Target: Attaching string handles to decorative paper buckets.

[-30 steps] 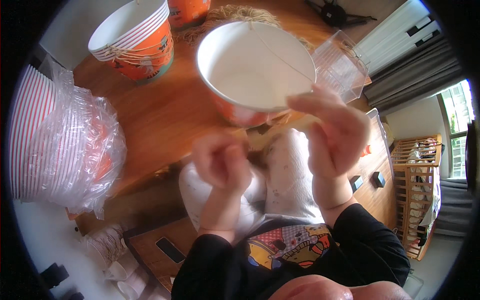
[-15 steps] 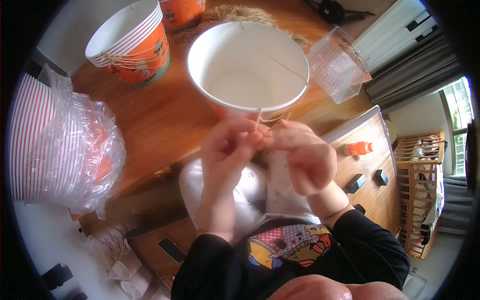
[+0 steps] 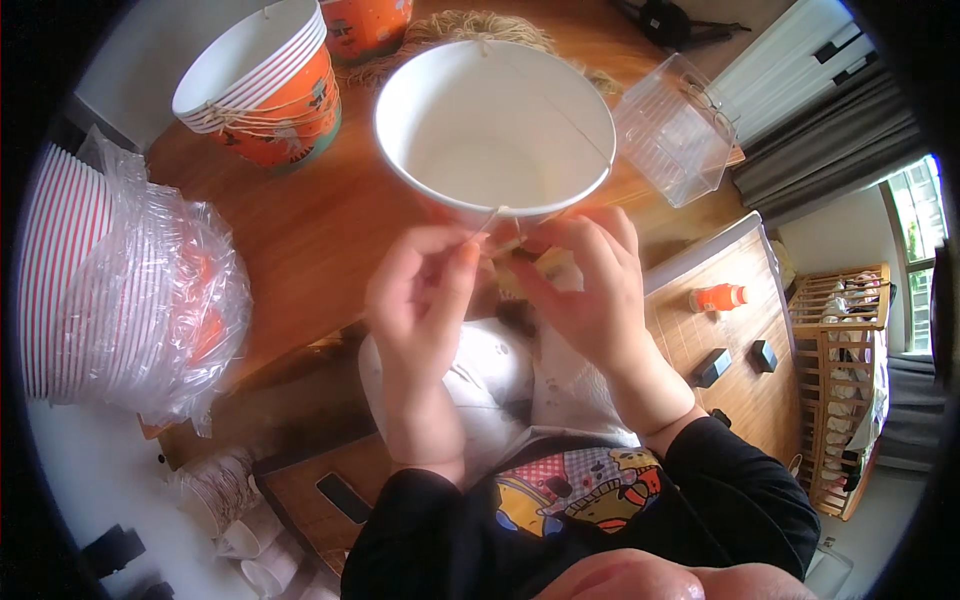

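Observation:
A large paper bucket (image 3: 470, 130), white inside with orange showing outside, stands in front of me at the table's near edge. A thin twine (image 3: 486, 226) runs across its mouth and comes out at the near rim. My left hand (image 3: 415, 300) pinches this twine between thumb and forefinger, just below the rim. To its right, my right hand (image 3: 602, 300) has thumb and forefinger drawn together on the twine close to the bucket wall. The exact end of the twine is too blurred to make out.
Nested orange buckets (image 3: 275, 125) with twine handles stand at the far left. A plastic-wrapped stack of buckets (image 3: 110, 290) sits nearer. Behind my bucket lies a bundle of twine (image 3: 480, 28), with a clear plastic box (image 3: 675, 130) to the right. An orange bottle (image 3: 718, 297) rests on a side table.
My hands have moved apart, the left one leftward and the right one up toward the rim. The twine at the near rim is drawn to the left. The bucket has turned slightly.

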`<state>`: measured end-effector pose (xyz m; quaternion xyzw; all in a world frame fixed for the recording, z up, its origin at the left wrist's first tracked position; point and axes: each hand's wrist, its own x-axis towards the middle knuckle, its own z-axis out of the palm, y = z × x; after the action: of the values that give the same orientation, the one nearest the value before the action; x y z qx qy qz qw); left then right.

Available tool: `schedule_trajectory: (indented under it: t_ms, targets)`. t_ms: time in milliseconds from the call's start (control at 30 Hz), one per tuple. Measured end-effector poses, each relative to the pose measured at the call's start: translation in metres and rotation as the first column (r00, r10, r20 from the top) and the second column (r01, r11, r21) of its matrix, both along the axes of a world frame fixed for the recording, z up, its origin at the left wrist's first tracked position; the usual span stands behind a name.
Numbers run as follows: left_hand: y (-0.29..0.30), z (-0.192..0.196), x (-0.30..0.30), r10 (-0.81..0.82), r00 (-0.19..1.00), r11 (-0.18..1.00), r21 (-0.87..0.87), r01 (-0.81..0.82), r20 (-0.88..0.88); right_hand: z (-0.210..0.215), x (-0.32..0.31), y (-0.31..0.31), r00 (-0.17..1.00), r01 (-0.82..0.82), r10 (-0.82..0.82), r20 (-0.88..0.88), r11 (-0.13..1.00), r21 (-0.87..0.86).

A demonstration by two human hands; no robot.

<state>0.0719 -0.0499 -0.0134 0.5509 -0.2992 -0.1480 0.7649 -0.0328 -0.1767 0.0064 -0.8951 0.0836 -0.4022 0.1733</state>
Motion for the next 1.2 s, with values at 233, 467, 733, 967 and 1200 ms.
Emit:
schedule_trajectory:
  t_ms: [233, 467, 733, 967, 1200]
  targets:
    - [-0.008, 0.006, -0.007, 0.01, 0.999, 0.997, 0.078, -0.014, 0.052, 0.004, -0.009, 0.002, 0.997, -0.052, 0.045, 0.063, 0.992, 0.116]
    - [-0.009, -0.002, -0.015, -0.007, 1.0, 1.0, -0.006, 0.007, -0.013, 0.006, -0.013, 0.003, 0.976, -0.174, 0.166, 0.137, 0.984, 0.044]
    - [-0.011, -0.003, -0.015, 0.0, 1.0, 1.0, 0.022, 0.0, -0.023, 0.011, -0.017, 0.003, 0.979, -0.174, 0.175, 0.101, 0.985, -0.012]
    - [-0.011, 0.0, -0.018, -0.092, 0.985, 0.991, -0.105, 0.077, -0.149, 0.012, -0.015, 0.001, 0.975, -0.181, 0.174, 0.136, 0.983, 0.034]
    - [-0.009, 0.005, -0.02, -0.078, 0.981, 0.996, -0.064, 0.068, -0.178, 0.011, -0.008, -0.001, 0.971, -0.191, 0.149, 0.188, 0.954, 0.233]
